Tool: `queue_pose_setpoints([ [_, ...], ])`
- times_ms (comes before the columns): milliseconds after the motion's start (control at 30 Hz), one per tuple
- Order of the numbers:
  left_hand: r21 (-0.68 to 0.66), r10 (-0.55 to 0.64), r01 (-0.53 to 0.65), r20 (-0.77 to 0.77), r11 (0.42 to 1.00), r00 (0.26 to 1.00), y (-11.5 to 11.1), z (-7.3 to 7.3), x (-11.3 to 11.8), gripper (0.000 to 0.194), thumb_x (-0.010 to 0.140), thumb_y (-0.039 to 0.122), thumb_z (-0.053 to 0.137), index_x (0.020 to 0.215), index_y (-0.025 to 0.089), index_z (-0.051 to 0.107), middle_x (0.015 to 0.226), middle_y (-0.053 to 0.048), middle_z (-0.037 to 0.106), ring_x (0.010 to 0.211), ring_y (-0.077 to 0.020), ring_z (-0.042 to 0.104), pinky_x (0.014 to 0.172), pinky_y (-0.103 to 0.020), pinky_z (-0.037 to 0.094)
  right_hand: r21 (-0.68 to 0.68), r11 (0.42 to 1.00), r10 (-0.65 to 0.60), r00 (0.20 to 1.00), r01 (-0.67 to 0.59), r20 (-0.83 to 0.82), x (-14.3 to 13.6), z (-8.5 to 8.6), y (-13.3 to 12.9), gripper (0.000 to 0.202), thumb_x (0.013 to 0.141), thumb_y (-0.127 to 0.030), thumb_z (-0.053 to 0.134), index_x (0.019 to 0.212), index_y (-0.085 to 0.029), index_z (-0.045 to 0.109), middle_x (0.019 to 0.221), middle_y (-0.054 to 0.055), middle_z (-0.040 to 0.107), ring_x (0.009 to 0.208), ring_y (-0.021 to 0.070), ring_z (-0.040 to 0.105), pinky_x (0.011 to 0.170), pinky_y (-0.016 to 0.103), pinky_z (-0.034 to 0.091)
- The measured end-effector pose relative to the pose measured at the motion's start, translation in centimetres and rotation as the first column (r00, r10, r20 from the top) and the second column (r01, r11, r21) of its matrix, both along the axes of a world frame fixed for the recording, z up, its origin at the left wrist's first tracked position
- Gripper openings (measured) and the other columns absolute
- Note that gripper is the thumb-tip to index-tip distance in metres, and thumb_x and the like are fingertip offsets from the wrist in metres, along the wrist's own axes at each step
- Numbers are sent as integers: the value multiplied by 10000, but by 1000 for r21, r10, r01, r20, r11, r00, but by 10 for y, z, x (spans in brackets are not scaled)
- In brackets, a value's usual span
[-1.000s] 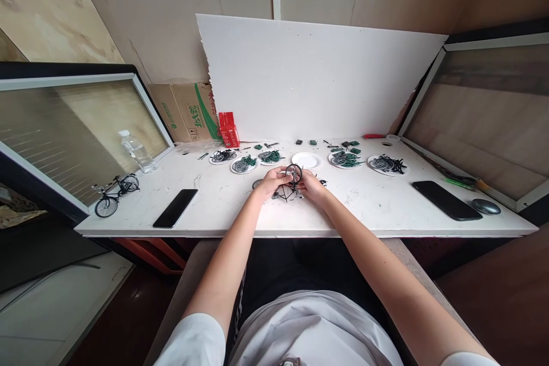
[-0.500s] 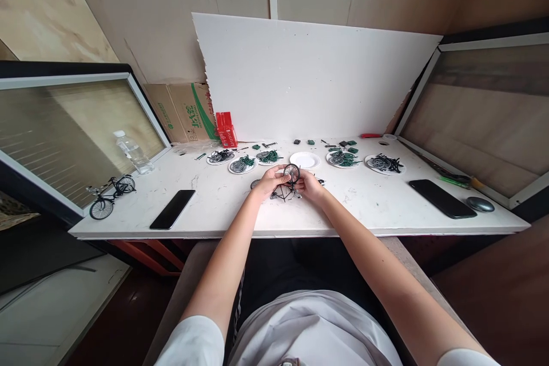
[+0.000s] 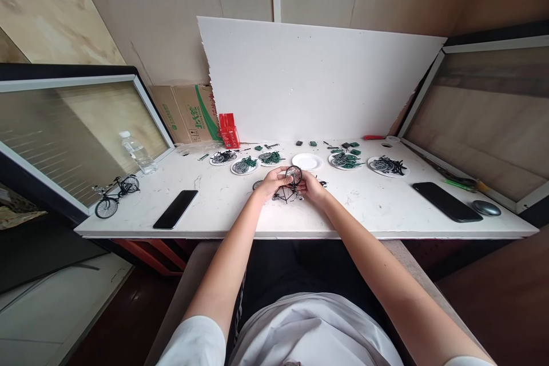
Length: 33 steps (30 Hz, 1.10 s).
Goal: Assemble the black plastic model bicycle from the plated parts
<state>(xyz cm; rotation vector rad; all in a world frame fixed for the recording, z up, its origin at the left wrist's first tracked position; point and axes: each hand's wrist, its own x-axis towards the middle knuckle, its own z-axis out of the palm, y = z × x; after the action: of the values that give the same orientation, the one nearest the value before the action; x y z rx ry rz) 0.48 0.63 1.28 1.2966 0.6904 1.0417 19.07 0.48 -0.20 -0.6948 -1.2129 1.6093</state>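
- The left hand [image 3: 271, 183] is holding the wheel [image 3: 294, 175], its thumb and fingers closing narrowly at the left edge
- The right hand [image 3: 313, 186] is curling its fingers inward by the wheel's right side; I cannot tell what they are pinching
- The wheel is standing upright between the hands, above the middle of the table [image 3: 355, 217]
- The thin black frame [image 3: 286, 197] is showing just below the wheel, between the hands; where the two are meeting is too small to make out
- Beyond the hands, the middle plate [image 3: 306, 161] is lying near the wheel
- Three left plates [image 3: 245, 173] and two right plates [image 3: 372, 170] are holding heaps of black, grey and green parts
- At the far left, a bike [image 3: 115, 190] is standing near the table's edge, with a bottle [image 3: 139, 152] leaning behind it
- One phone [image 3: 175, 209] is lying left of the arms, another [image 3: 446, 202] right of them, just beside a mouse [image 3: 486, 208]
- A red box [image 3: 229, 131] is standing before the carton [image 3: 189, 111]
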Motion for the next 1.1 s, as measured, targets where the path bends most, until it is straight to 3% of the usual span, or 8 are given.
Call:
queue_pose_setpoints([
  [267,-13,-9,9,7,1000,1000,1,-1,-1,871,616,405,1019,1345,129,631,1001,-117,770,808,-190,711,813,-340,537,37,999,-5,998,3,62,0,2,-4,304,865,-433,661,829,-219,447,657,-55,221,539,87,151,494,234,129],
  [567,-7,1,-1,-21,1000,1000,-5,4,-1,767,636,394,1003,1266,126,657,911,-73,743,778,-170,671,783,-315,502,-80,997,25,1000,-25,3,-1,9,-10,429,833,-425,651,756,-227,278,658,-56,162,545,92,136,495,237,135],
  [800,-18,5,-5,-20,1000,1000,-4,2,-2,794,622,419,1008,1276,139,654,966,-87,749,847,-193,695,831,-328,509,-30,999,20,999,-19,28,-3,6,-9,447,785,-444,687,760,-225,298,648,-57,207,558,92,164,504,243,147],
  [1100,-34,8,-8,-17,999,1000,-8,6,-2,777,625,396,1011,1267,141,657,969,-86,754,844,-196,698,853,-344,523,-54,998,-13,1000,14,23,-4,7,-8,427,830,-483,703,795,-223,366,646,-55,276,535,94,241,496,246,197],
])
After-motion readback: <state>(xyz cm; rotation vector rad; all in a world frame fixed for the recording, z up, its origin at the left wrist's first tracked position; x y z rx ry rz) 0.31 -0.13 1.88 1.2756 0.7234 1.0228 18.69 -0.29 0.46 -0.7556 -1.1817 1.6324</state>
